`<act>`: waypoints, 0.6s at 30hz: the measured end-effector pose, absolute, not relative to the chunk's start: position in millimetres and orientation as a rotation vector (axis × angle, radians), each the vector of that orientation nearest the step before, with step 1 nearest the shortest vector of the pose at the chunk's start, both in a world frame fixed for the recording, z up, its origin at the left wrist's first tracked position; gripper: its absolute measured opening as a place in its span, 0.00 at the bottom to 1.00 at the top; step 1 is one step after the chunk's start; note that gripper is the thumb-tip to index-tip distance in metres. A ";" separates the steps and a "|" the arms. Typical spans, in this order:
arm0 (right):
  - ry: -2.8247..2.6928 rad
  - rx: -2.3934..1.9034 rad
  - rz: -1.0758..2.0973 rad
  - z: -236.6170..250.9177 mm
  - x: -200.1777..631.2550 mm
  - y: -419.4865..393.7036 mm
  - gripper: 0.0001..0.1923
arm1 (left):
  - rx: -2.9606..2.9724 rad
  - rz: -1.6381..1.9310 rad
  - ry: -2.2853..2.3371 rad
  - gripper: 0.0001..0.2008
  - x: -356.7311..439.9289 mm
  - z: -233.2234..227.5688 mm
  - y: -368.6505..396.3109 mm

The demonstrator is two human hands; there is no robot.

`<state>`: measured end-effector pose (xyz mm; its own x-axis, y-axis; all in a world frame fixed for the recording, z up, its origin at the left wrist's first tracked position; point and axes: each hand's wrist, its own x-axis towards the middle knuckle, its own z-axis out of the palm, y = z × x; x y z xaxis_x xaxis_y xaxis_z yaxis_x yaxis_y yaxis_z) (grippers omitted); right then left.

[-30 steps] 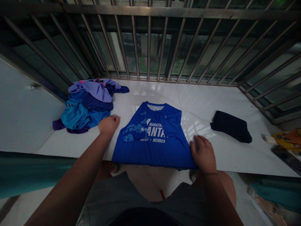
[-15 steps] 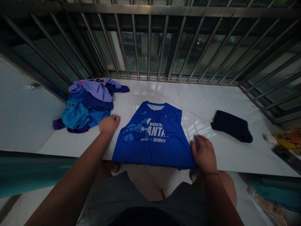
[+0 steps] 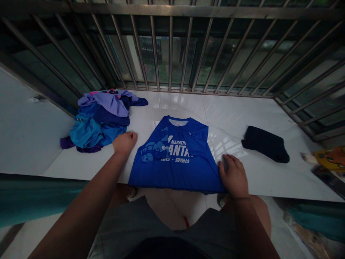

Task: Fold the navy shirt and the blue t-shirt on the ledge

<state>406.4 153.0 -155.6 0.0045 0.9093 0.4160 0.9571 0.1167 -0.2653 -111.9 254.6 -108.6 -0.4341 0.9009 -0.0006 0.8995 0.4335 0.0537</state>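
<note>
A blue running shirt [image 3: 175,176] with white lettering lies front up on the white ledge, its sleeves folded in across the chest and its hem at the ledge's front edge. To the left of the shirt, my left hand [image 3: 124,143] rests on the ledge as a closed fist, with nothing visible in it. It is beside a heap of crumpled clothes [image 3: 98,124] in purple, navy and light blue. My right hand [image 3: 234,176] lies at the shirt's lower right edge, fingers stretched out on the ledge and thumb side close to the cloth.
A folded dark garment [image 3: 265,144] lies to the right on the white ledge [image 3: 221,108]. Metal bars [image 3: 171,57] run along the back in front of the window. At the far right are a phone-like dark object [image 3: 329,180] and a yellow-orange item [image 3: 331,158].
</note>
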 end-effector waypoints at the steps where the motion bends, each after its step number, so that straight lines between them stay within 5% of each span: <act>1: -1.914 -1.806 -0.128 -155.4 406.2 152.8 0.24 | 1.655 0.069 2.630 0.29 -111.9 -108.4 254.7; 18: -1.884 -1.816 -0.085 -153.2 404.7 151.8 0.23 | 1.657 0.087 2.636 0.28 -112.5 -109.2 254.8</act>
<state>404.7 151.8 -153.2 0.0315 0.9153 0.4015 0.9477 0.1003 -0.3029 -112.5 254.8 -109.2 -0.4339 0.9009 0.0070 0.8995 0.4327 0.0613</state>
